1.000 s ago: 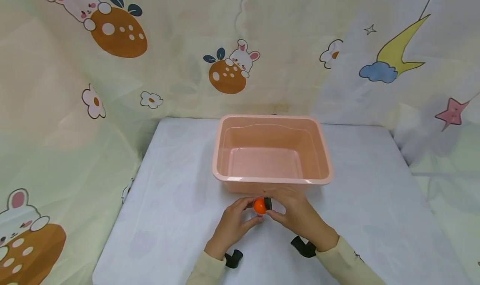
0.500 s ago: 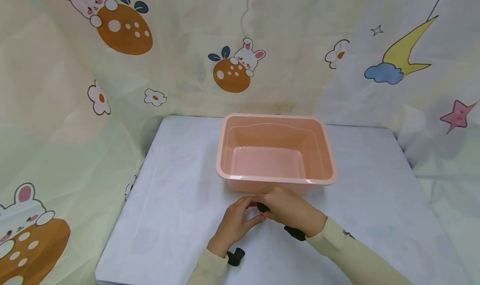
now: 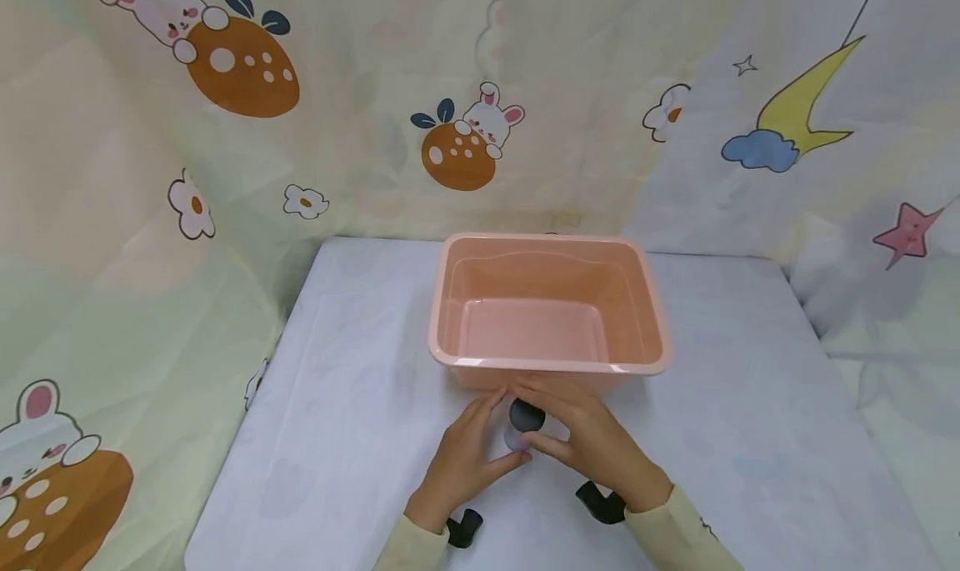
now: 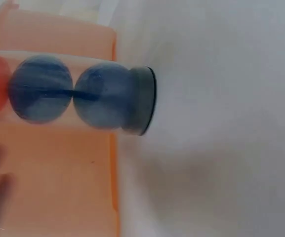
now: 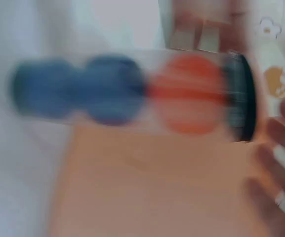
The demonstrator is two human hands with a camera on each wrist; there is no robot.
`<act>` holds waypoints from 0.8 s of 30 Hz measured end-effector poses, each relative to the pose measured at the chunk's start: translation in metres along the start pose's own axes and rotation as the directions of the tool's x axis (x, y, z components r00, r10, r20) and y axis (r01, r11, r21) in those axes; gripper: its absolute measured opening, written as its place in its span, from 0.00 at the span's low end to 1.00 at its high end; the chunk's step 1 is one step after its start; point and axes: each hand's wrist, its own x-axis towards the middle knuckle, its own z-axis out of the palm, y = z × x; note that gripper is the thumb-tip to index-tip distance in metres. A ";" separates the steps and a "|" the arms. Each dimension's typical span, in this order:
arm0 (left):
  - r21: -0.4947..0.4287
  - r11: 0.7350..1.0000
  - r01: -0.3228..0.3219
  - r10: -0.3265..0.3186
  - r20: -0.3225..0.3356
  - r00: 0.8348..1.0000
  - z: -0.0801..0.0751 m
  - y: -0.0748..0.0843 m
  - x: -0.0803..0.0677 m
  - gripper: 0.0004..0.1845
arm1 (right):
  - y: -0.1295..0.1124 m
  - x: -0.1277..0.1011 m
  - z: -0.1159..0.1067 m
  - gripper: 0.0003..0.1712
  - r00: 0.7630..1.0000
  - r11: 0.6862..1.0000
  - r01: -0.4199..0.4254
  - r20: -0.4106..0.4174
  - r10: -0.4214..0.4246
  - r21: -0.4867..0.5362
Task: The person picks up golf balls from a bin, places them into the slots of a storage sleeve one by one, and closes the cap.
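A clear plastic tube (image 3: 519,434) with a black cap (image 3: 527,415) lies between both hands, just in front of the pink basin (image 3: 547,363). My left hand (image 3: 480,438) grips it from the left with fingers and thumb. From the right, my right hand (image 3: 570,425) pinches the capped end. In the left wrist view the tube (image 4: 68,96) holds two blue balls (image 4: 100,96) and an orange one, closed by a black cap (image 4: 143,101). The blurred right wrist view shows the same tube (image 5: 132,94), its orange ball (image 5: 189,94) next to a black cap (image 5: 242,96).
The pink basin has nothing inside and stands mid-table on a pale cloth (image 3: 352,388). Cartoon-print fabric walls (image 3: 225,179) rise behind and on both sides. Black wrist-camera mounts (image 3: 463,528) sit under both sleeves.
A second ago the orange ball showed at the tube's end. The right hand passed over it, and a black cap now covers that end. Both hands stay in front of the basin.
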 end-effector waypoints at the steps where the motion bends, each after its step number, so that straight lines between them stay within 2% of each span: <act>1: 0.028 0.996 -0.083 0.084 -0.052 0.995 -0.001 -0.001 -0.002 0.42 | 0.001 -0.007 0.005 0.24 0.997 1.000 0.025 -0.076 -0.024 0.012; 2: 0.060 0.984 -0.166 0.172 -0.099 0.980 -0.003 -0.002 -0.002 0.37 | 0.001 -0.013 0.011 0.20 0.989 0.999 0.047 -0.141 -0.044 0.015; 3: 0.095 0.964 -0.249 0.261 -0.137 0.956 -0.004 -0.004 -0.002 0.32 | 0.001 -0.018 0.016 0.19 0.979 0.998 0.069 -0.193 -0.066 0.008; 5: 0.153 0.906 -0.395 0.418 -0.180 0.890 -0.005 -0.007 0.000 0.23 | 0.001 -0.026 0.027 0.23 0.959 0.995 0.103 -0.263 -0.104 -0.017; 6: 0.170 0.880 -0.443 0.470 -0.187 0.862 -0.006 -0.008 0.001 0.21 | 0.000 -0.029 0.032 0.24 0.952 0.993 0.111 -0.283 -0.115 -0.031; 7: 0.179 0.861 -0.475 0.504 -0.187 0.843 -0.006 -0.008 0.002 0.21 | 0.000 -0.031 0.037 0.25 0.949 0.993 0.111 -0.294 -0.117 -0.039; 8: 0.188 0.847 -0.497 0.527 -0.184 0.830 -0.007 -0.009 0.004 0.21 | 0.000 -0.033 0.041 0.25 0.947 0.993 0.107 -0.301 -0.114 -0.042; 9: 0.190 0.841 -0.506 0.537 -0.185 0.823 -0.007 -0.009 0.005 0.21 | 0.000 -0.034 0.045 0.25 0.945 0.994 0.098 -0.310 -0.107 -0.043; 10: 0.189 0.841 -0.507 0.538 -0.187 0.822 -0.007 -0.010 0.005 0.20 | -0.001 -0.035 0.049 0.25 0.942 0.995 0.089 -0.321 -0.097 -0.038; 12: 0.181 0.855 -0.486 0.516 -0.201 0.833 -0.006 -0.010 0.005 0.19 | -0.002 -0.036 0.057 0.24 0.931 0.997 0.076 -0.355 -0.081 -0.028; 15: 0.156 0.881 -0.447 0.473 -0.238 0.848 -0.001 -0.012 0.004 0.17 | -0.003 -0.036 0.067 0.22 0.903 0.996 0.083 -0.421 -0.083 -0.018; 18: 0.137 0.898 -0.417 0.439 -0.271 0.857 0.005 -0.014 0.004 0.17 | -0.003 -0.036 0.074 0.21 0.876 0.996 0.088 -0.475 -0.083 -0.013; 21: 0.118 0.914 -0.389 0.406 -0.290 0.866 0.007 -0.015 0.005 0.13 | -0.002 -0.035 0.078 0.22 0.867 0.998 0.060 -0.496 -0.044 0.016; 24: 0.104 0.925 -0.366 0.380 -0.293 0.877 0.005 -0.014 0.006 0.05 | -0.002 -0.034 0.081 0.22 0.865 0.998 0.033 -0.502 -0.005 0.047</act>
